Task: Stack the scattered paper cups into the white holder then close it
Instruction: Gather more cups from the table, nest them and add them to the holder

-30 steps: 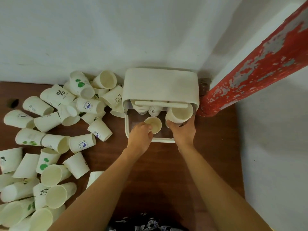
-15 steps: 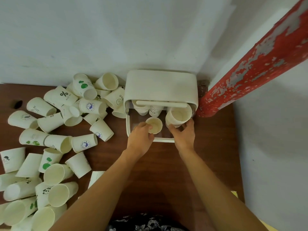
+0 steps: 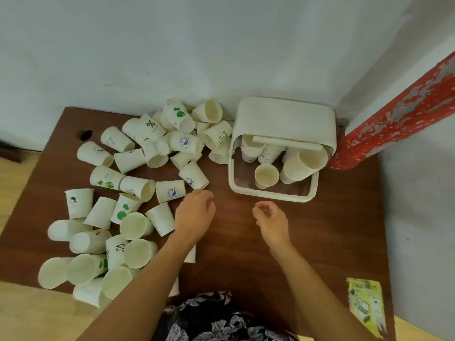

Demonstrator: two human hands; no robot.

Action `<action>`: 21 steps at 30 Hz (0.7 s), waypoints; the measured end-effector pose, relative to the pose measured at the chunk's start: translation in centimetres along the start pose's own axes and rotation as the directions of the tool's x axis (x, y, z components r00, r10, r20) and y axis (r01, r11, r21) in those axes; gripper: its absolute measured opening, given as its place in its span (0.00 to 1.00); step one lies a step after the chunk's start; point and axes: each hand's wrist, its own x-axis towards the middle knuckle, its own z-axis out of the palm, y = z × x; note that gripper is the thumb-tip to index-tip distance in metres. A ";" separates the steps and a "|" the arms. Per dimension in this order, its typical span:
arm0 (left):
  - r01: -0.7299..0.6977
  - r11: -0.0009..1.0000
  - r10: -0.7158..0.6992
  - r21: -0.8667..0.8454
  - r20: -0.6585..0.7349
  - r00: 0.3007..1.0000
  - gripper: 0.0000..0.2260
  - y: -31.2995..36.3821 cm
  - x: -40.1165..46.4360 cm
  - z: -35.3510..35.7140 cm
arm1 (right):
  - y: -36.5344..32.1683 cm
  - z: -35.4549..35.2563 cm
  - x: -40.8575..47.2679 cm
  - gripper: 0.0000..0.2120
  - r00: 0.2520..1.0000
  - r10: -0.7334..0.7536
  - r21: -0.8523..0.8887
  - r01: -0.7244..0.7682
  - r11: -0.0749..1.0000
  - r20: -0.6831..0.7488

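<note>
Left hand (image 3: pixel 194 215) palm down, fingers loosely bent, holding nothing; fingertips just short of a blue-logo cup (image 3: pixel 194 178) lying on its side, contact unclear. Right hand (image 3: pixel 272 219) hovers over bare wood, fingers curled loosely inward, empty, just in front of the holder's near rim.

White holder (image 3: pixel 270 193) sits at the far right of the brown table (image 3: pixel 236 242), against the wall corner, lid (image 3: pixel 285 119) tipped up and back, so it's open. Inside: one small cup (image 3: pixel 266 174) mouth toward the camera near the middle, a nested stack (image 3: pixel 304 166) leaning to the right, more cups (image 3: pixel 256 151) tucked under the lid at the back, one printed "HELLO".

Scattered paper cups (image 3: pixel 118 205) cover the left half of the table, mostly on their sides, some mouth up or inverted; prints include green leaves, a percent sign, blue round logos, a panda. Some lie partly hidden under the left forearm.

Red peeling post (image 3: pixel 394 119) slants beside the holder. Yellow sticker (image 3: pixel 366 306) at the table's near right corner. Dark hole (image 3: pixel 86 135) in the far left of the tabletop. Floral-print clothing (image 3: pixel 209 321) at the bottom edge.
</note>
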 end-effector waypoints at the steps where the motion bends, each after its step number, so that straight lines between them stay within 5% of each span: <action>1: 0.033 0.999 -0.032 0.009 -0.016 0.999 0.08 -1.2 -0.4 -0.5 | -0.2 1.2 -0.3 0.05 0.999 -0.008 -0.018 0.009 1.000 0.034; 11: 0.234 0.877 -0.310 0.420 0.121 0.943 0.15 -12.6 -2.9 -4.7 | -0.6 12.1 -3.7 0.12 0.935 -0.111 -0.297 0.217 0.930 0.337; 16: 0.150 0.927 -0.205 0.343 0.131 0.970 0.10 -15.3 -2.9 -4.4 | 1.7 15.3 -5.4 0.31 0.772 -0.075 -0.572 0.529 0.627 0.632; 18: 0.107 0.948 -0.154 0.301 0.137 0.978 0.11 -15.9 -2.8 -4.4 | 2.9 16.0 -6.0 0.36 0.787 -0.039 -0.647 0.533 0.545 0.615; 21: 0.083 0.973 -0.117 0.215 0.149 0.982 0.13 -16.0 -2.8 -5.1 | 3.8 16.5 -6.7 0.36 0.885 -0.083 -0.685 0.412 0.601 0.459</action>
